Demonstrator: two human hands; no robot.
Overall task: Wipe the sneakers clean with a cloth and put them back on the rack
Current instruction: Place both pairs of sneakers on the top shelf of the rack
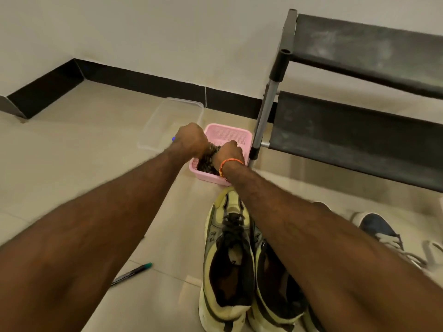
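Both fists, left hand [191,140] and right hand [229,152], grip a mottled, twisted cloth [211,155]; fingers curled above the pink perforated plastic basket [236,135].

The basket [236,135] is pink perforated plastic, the container [167,123] clear smooth plastic. The rack [359,130] has matt black shelves on grey metal tubes; floor tiles [84,164] look glossy.

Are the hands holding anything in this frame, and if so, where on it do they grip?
Both hands, left and right, grip a dark mottled cloth between them above the pink plastic basket; its lower end hangs into the basket.
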